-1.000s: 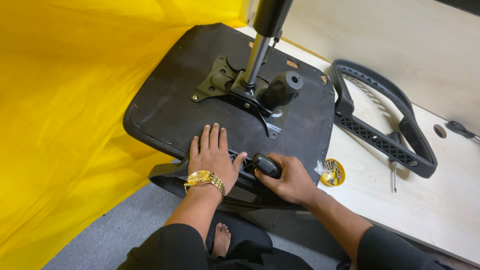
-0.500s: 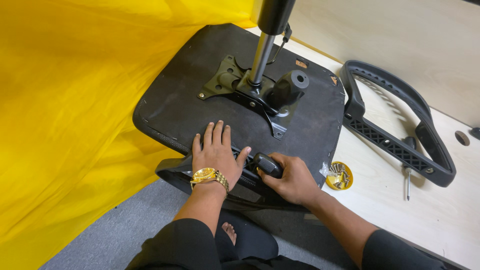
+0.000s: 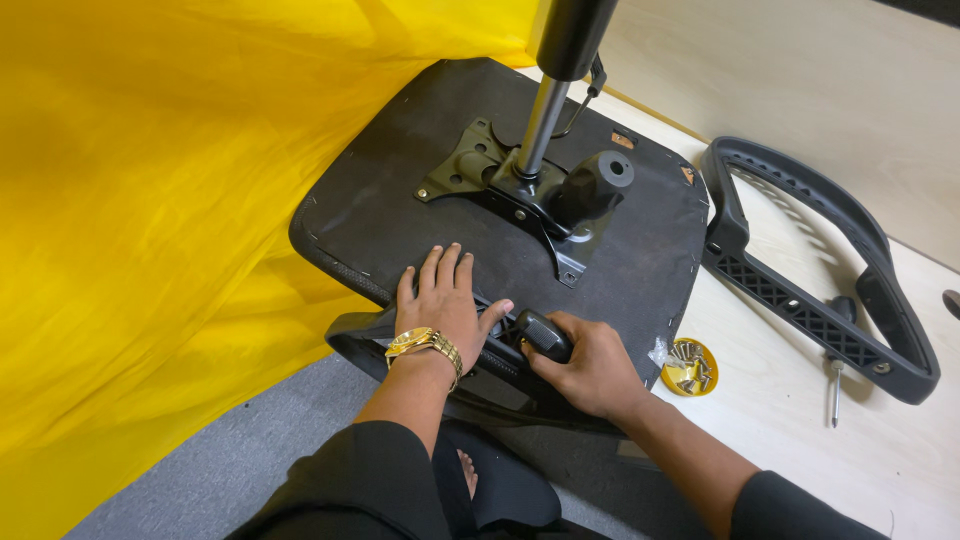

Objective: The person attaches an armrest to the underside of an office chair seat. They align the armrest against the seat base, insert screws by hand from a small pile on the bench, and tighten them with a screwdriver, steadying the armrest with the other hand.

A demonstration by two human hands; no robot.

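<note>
Black upturned chair seat lay on the worktop, its near edge under both hands. Left hand rested flat on it, fingers together; right hand was clamped on a black tool handle. A yellow dish of screws sat just right of the seat.

The seat lies upside down, its mounting plate and post on top at the middle. The left hand lies flat on its near edge, with the right hand just right of it around a handle. Further right on the floor sit a dish of screws, a screwdriver and an armrest; a cloth hangs left.
</note>
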